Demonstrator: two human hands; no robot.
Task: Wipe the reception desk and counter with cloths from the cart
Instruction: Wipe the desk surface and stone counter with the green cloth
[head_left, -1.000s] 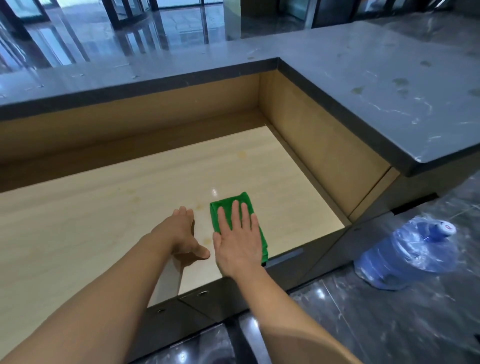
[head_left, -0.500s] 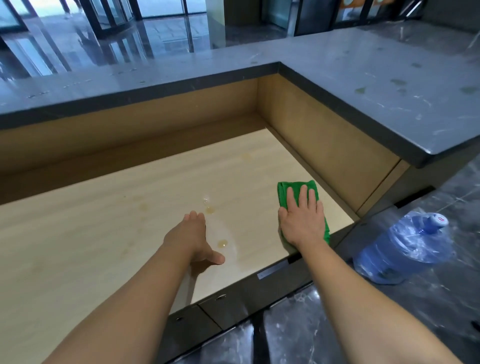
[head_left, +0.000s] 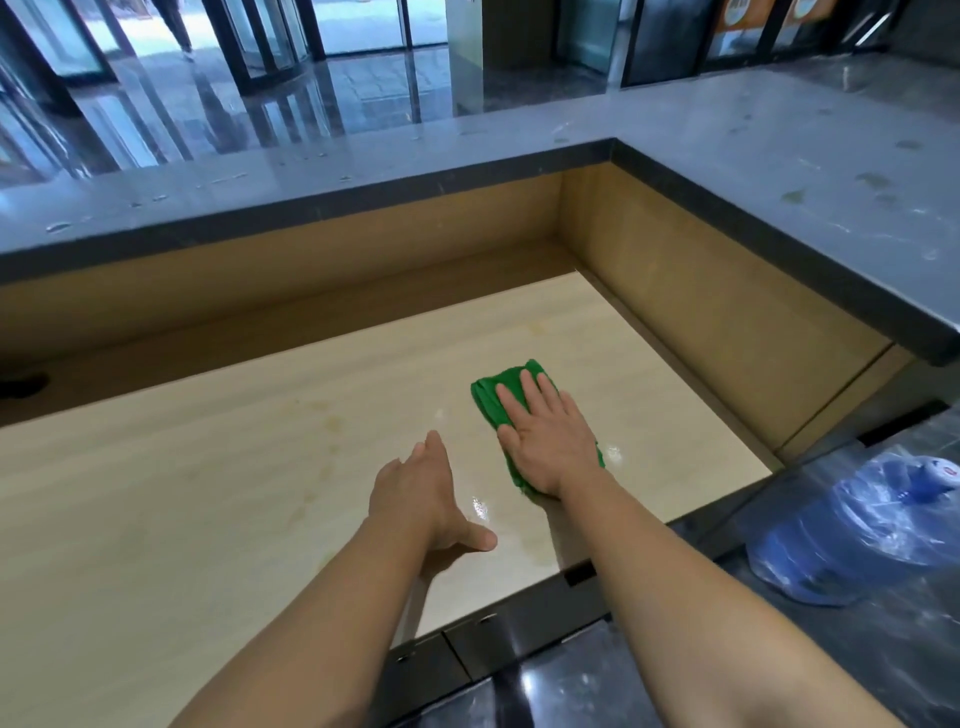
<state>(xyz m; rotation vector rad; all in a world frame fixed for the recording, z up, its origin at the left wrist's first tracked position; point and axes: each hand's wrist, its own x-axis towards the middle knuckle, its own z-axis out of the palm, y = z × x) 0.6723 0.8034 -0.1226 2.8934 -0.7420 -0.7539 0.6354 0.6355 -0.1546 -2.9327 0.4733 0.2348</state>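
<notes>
A folded green cloth (head_left: 493, 392) lies on the light wooden desk surface (head_left: 208, 493) near its right end. My right hand (head_left: 550, 441) presses flat on the cloth with straight fingers, covering most of it. My left hand (head_left: 423, 493) rests flat on the bare desk just left of the cloth, thumb spread out. Wet sheen and faint yellowish stains (head_left: 322, 421) show on the wood around both hands. The raised grey stone counter (head_left: 779, 171) wraps around the desk at the back and right.
Brown wooden walls (head_left: 701, 312) rise from the desk up to the counter. A blue water jug (head_left: 872, 525) lies on the dark marble floor to the right. Dark drawer fronts (head_left: 493, 639) run under the desk's front edge. A cable hole (head_left: 23, 384) sits far left.
My right hand slid the cloth right toward the desk's end, then back left and away from the front edge. My left hand stayed planted on the desk.
</notes>
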